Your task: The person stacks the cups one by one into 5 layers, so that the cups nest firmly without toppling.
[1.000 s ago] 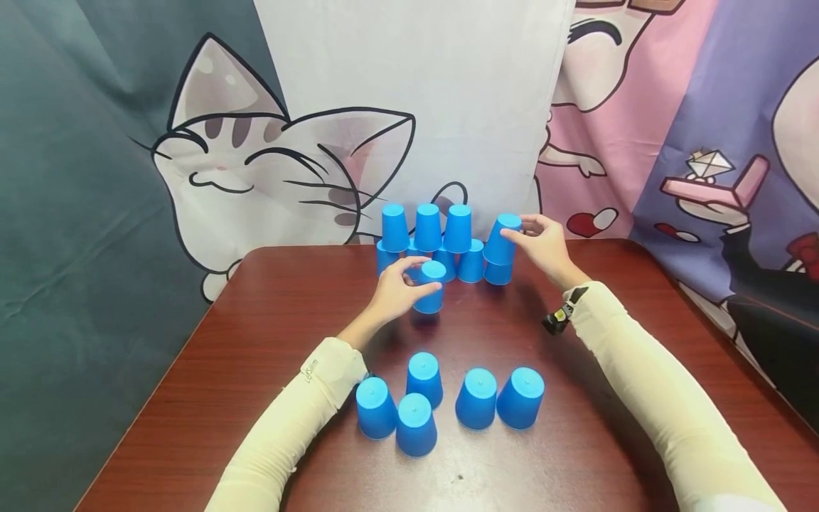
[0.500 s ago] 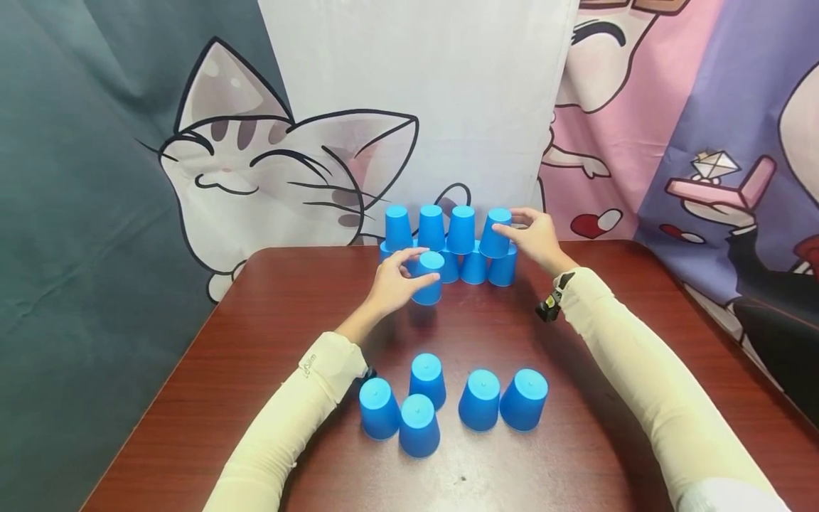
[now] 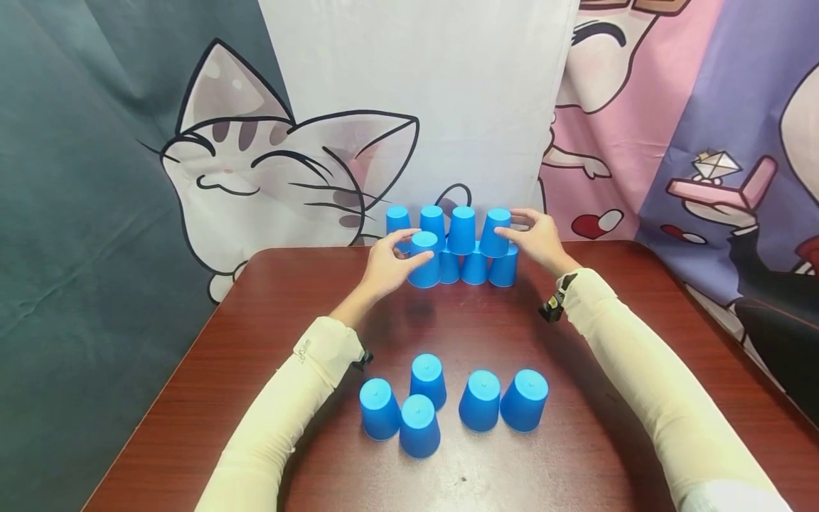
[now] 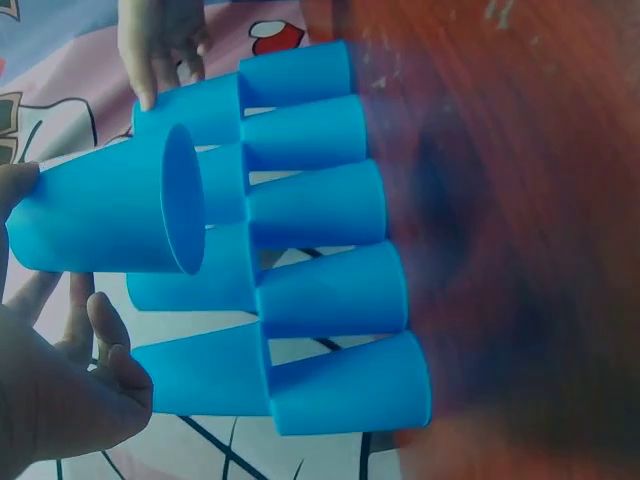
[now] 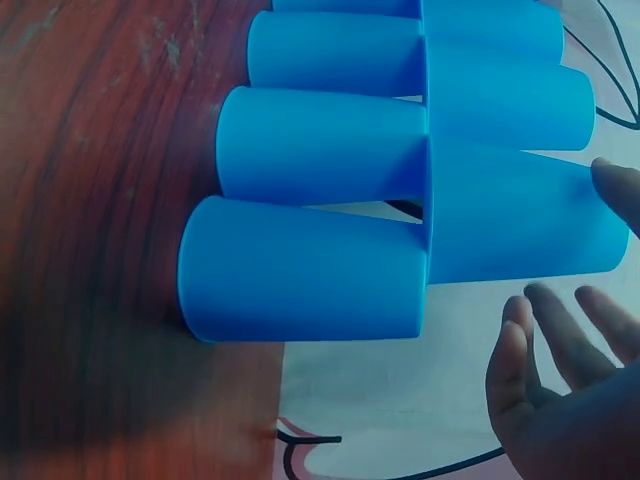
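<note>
Two stacked rows of upside-down blue cups stand at the back of the table. My left hand (image 3: pixel 388 266) grips another blue cup (image 3: pixel 424 264) between thumb and fingers, mouth down, in front of the left part of the rows. In the left wrist view this held cup (image 4: pixel 100 212) is apart from the upper row, at about its height. My right hand (image 3: pixel 540 243) is around the rightmost upper cup (image 3: pixel 496 235), thumb on its near side. In the right wrist view that cup (image 5: pixel 520 215) rests over the lower row's end cup (image 5: pixel 305 270).
Several upside-down blue cups stand nearer on the brown table (image 3: pixel 307 284), among them a front cup (image 3: pixel 419 430) and a right-hand one (image 3: pixel 525 402). Behind the table hangs a cloth printed with a cartoon cat (image 3: pixel 224 163).
My right hand has brought its cup left, level and in line with the upper row. My left hand has carried its cup forward and up, closer to the rows.
</note>
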`<act>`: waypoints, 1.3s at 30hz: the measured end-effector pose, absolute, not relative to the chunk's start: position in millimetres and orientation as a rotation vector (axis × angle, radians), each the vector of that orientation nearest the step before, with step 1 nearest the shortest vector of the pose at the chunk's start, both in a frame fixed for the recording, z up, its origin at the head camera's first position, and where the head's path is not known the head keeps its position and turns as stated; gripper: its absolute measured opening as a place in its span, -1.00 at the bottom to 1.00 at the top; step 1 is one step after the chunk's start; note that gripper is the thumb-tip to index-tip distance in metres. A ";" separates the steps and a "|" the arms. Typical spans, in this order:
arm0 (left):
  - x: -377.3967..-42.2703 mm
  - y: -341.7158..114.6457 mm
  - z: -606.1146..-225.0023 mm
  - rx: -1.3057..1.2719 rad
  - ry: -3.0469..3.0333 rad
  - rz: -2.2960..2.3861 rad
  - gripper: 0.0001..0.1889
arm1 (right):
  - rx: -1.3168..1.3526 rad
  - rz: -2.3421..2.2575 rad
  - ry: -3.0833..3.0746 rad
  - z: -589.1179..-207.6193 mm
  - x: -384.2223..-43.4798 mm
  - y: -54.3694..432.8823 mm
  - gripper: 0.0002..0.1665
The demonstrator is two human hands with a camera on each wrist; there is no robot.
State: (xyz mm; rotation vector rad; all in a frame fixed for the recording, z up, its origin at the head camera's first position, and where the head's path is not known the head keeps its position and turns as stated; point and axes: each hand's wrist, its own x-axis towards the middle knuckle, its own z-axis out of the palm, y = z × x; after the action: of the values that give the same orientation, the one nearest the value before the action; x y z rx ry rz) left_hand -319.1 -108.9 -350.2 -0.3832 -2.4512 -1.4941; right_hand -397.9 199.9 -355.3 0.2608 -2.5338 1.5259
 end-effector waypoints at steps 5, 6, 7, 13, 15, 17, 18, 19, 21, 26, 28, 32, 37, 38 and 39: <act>-327.7 -111.7 -340.6 -0.348 -2.421 -1.436 -0.40 | 0.215 1.467 -2.542 -359.3 -387.0 204.1 -0.06; -329.7 -112.1 -339.1 -0.343 -2.412 -1.428 -0.40 | 0.207 1.453 -2.543 -360.1 -383.7 204.5 -0.07; -331.1 -112.6 -337.4 -0.338 -2.403 -1.423 -0.39 | 0.200 1.446 -2.541 -360.8 -380.1 204.7 -0.07; -339.0 -116.6 -327.0 -0.296 -2.377 -1.405 -0.38 | 0.250 1.427 -2.493 -360.2 -351.2 208.4 -0.17; -341.5 -117.5 -322.4 -0.280 -2.377 -1.401 -0.37 | 0.310 1.459 -2.495 -359.5 -340.6 211.3 -0.22; -344.4 -117.7 -317.3 -0.276 -2.372 -1.400 -0.36 | 0.398 1.508 -2.512 -359.5 -330.2 214.5 -0.28; -345.7 -117.4 -314.5 -0.275 -2.367 -1.402 -0.36 | 0.448 1.527 -2.526 -359.8 -325.2 216.2 -0.32; -347.3 -117.0 -312.0 -0.274 -2.361 -1.404 -0.36 | 0.499 1.546 -2.547 -360.5 -320.6 218.0 -0.35; -350.1 -116.2 -306.6 -0.270 -2.356 -1.400 -0.35 | 0.623 1.582 -2.591 -361.8 -311.8 222.1 -0.43; -358.6 -115.0 -294.1 -0.257 -2.338 -1.376 -0.35 | 1.049 1.674 -2.691 -366.4 -295.1 238.5 -0.59; -361.8 -115.1 -289.0 -0.250 -2.318 -1.394 -0.36 | 1.247 1.736 -2.711 -368.7 -290.6 245.2 -0.56; -366.6 -115.0 -280.9 -0.218 -2.296 -1.424 -0.39 | 1.585 1.867 -2.702 -375.2 -285.4 252.9 -0.45; -373.3 -113.0 -277.0 -0.195 -2.324 -1.406 -0.39 | 1.920 1.906 -2.632 -382.4 -281.0 254.9 -0.32; -374.9 -112.6 -276.9 -0.196 -2.328 -1.404 -0.39 | 1.972 1.906 -2.622 -383.5 -279.8 254.8 -0.29; -376.5 -112.2 -276.9 -0.196 -2.332 -1.403 -0.39 | 2.015 1.906 -2.614 -384.5 -278.7 254.6 -0.26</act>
State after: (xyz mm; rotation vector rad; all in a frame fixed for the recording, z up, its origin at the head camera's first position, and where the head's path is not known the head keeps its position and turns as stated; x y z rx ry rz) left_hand -376.5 -112.2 -276.9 -0.1956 -2.3317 -1.4026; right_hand -278.7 254.6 -384.5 2.0148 -2.6140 1.9065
